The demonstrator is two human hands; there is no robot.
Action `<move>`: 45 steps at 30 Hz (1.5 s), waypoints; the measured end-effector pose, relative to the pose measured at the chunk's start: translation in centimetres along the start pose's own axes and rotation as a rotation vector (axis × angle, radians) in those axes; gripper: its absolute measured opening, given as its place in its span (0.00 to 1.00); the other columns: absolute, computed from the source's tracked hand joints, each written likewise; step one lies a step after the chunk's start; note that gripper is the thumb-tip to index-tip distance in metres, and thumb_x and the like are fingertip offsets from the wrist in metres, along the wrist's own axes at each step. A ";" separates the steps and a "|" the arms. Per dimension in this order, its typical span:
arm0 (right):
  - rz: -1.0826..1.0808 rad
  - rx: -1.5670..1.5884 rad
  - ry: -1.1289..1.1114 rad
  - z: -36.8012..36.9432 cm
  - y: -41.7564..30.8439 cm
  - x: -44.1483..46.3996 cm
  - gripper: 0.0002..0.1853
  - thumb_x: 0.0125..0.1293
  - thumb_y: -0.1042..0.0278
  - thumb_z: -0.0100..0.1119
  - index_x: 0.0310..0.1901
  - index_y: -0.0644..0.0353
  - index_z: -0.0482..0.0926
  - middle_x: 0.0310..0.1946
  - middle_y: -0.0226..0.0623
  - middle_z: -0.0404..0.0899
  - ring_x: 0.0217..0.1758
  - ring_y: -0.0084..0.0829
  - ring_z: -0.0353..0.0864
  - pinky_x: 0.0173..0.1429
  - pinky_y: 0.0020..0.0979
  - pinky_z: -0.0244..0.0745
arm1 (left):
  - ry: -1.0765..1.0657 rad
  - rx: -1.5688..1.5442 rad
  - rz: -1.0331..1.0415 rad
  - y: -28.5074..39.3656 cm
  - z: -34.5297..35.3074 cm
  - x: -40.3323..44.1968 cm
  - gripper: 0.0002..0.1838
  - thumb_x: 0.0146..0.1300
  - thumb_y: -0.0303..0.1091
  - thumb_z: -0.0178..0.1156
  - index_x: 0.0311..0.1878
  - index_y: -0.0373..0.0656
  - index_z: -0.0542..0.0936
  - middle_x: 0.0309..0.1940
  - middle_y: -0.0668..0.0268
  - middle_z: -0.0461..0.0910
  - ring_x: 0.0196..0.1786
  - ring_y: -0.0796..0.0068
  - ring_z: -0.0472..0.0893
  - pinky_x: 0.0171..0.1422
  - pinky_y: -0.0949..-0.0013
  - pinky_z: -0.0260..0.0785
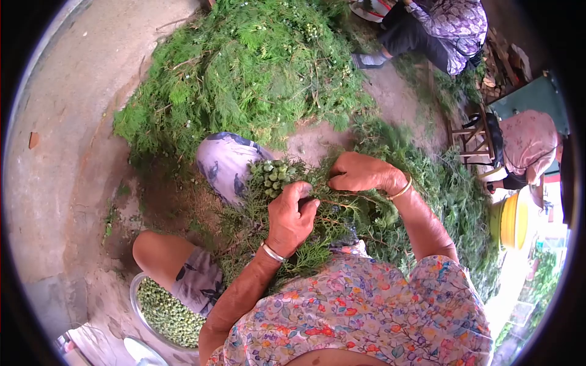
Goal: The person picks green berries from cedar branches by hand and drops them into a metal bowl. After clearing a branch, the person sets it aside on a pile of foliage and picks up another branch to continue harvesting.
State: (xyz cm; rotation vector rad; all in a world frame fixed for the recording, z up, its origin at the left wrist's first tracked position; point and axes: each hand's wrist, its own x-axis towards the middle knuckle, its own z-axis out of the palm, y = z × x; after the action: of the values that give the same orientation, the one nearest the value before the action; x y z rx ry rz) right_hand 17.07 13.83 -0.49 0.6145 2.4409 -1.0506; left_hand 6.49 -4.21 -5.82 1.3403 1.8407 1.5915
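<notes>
Berry bunch: green berries (273,178) are seen at the far side of the left hand (292,215), right by the patterned trouser knee (224,165), with leafy bits around them
Left grip: fingers are curled in, bunch apparently grasped; palm is hidden, so how much is held cannot be told
Right grip: right hand (361,173) is clenched, fingertips turned toward the left hand but apart from it; whether a sprig is pinched there cannot be made out
Twig: a thin brown twig (345,205) is seen just beside the left thumb, below the right hand
Lap sprigs: leafy sprigs (308,259) are spread under and around both hands
Picking step: berries are judged to be mid-stripping from greenery, the bunch being gathered on the left side
Basin: a round basin (133,301) is placed by the bare left knee (160,255), well apart from the bunch, and is largely covered by loose berries (168,310)
Branch heap: a big pile of cut branches (244,79) is left ahead, so plenty is judged unpicked
Next move: remaining berries would need to be pulled free by the right hand while the bunch is kept firm in the left; a drop into the basin would be called for only once the palm is full
</notes>
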 end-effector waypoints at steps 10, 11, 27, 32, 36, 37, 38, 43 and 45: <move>-0.518 -0.069 0.234 0.0 0.6 -0.2 0.15 0.52 0.61 0.54 0.27 0.69 0.75 0.19 0.51 0.73 0.25 0.43 0.75 0.31 0.39 0.65 | -0.027 -0.048 -0.002 -0.1 -0.1 0.1 0.17 0.52 0.23 0.65 0.45 0.37 0.72 0.33 0.57 0.79 0.34 0.60 0.82 0.38 0.65 0.75; -0.289 -0.204 0.170 -0.3 0.8 -1.0 0.18 0.52 0.59 0.54 0.31 0.70 0.78 0.32 0.59 0.78 0.38 0.52 0.80 0.41 0.40 0.73 | -0.024 -0.060 -0.008 -0.2 0.0 0.0 0.17 0.52 0.23 0.65 0.45 0.37 0.72 0.34 0.57 0.79 0.34 0.61 0.82 0.38 0.65 0.75; 0.078 1.054 0.833 -0.4 1.9 0.0 0.03 0.58 0.72 0.59 0.33 0.61 0.78 0.24 0.33 0.79 0.18 0.17 0.68 0.18 0.19 0.60 | 0.110 -0.056 -0.061 -0.4 0.5 -0.3 0.21 0.52 0.22 0.66 0.49 0.35 0.71 0.36 0.58 0.79 0.36 0.67 0.82 0.41 0.69 0.74; 0.015 1.162 0.681 -1.1 -1.8 -2.6 0.07 0.54 0.75 0.60 0.34 0.68 0.79 0.21 0.33 0.77 0.18 0.15 0.65 0.18 0.18 0.54 | 0.101 -0.044 -0.062 0.0 0.1 -0.1 0.22 0.51 0.19 0.66 0.50 0.33 0.70 0.41 0.60 0.78 0.40 0.73 0.80 0.43 0.73 0.74; 0.015 0.496 0.518 -0.7 -3.6 -3.1 0.07 0.53 0.73 0.58 0.29 0.67 0.83 0.20 0.34 0.80 0.19 0.19 0.72 0.24 0.23 0.67 | 0.111 -0.085 -0.075 0.0 0.2 -0.2 0.21 0.51 0.20 0.66 0.49 0.34 0.71 0.38 0.60 0.79 0.38 0.73 0.81 0.42 0.72 0.74; 0.007 0.380 0.492 -0.5 -3.3 -2.8 0.10 0.53 0.70 0.57 0.31 0.67 0.83 0.22 0.36 0.81 0.22 0.22 0.76 0.31 0.26 0.73 | 0.111 -0.085 -0.076 0.1 0.2 -0.2 0.21 0.51 0.20 0.66 0.49 0.34 0.71 0.38 0.60 0.79 0.38 0.73 0.81 0.42 0.72 0.74; 0.008 0.381 0.492 -0.1 -2.8 -2.4 0.10 0.53 0.70 0.57 0.31 0.67 0.83 0.22 0.36 0.81 0.22 0.22 0.76 0.31 0.26 0.73 | 0.101 -0.065 -0.064 0.2 0.1 -0.1 0.21 0.51 0.21 0.66 0.48 0.34 0.71 0.37 0.60 0.80 0.37 0.73 0.81 0.41 0.72 0.74; -0.042 0.289 0.075 -1.0 -1.8 -0.6 0.13 0.54 0.63 0.57 0.28 0.68 0.80 0.17 0.35 0.77 0.22 0.23 0.74 0.28 0.27 0.68 | 0.064 -0.014 -0.041 0.1 -0.2 -0.1 0.22 0.51 0.22 0.67 0.49 0.36 0.71 0.35 0.60 0.81 0.35 0.72 0.82 0.40 0.71 0.74; -0.051 0.330 -0.194 -1.2 -1.3 0.1 0.15 0.55 0.62 0.55 0.20 0.67 0.74 0.13 0.32 0.72 0.18 0.23 0.70 0.25 0.29 0.63 | 0.040 -0.014 -0.016 0.3 -0.3 -0.1 0.21 0.50 0.25 0.67 0.48 0.38 0.72 0.35 0.57 0.78 0.33 0.62 0.82 0.37 0.65 0.74</move>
State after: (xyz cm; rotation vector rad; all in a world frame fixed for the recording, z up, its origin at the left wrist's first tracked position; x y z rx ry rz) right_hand 16.03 13.93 0.97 0.5234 2.1438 -1.4778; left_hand 6.45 -4.45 -5.52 1.2937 1.8549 1.6317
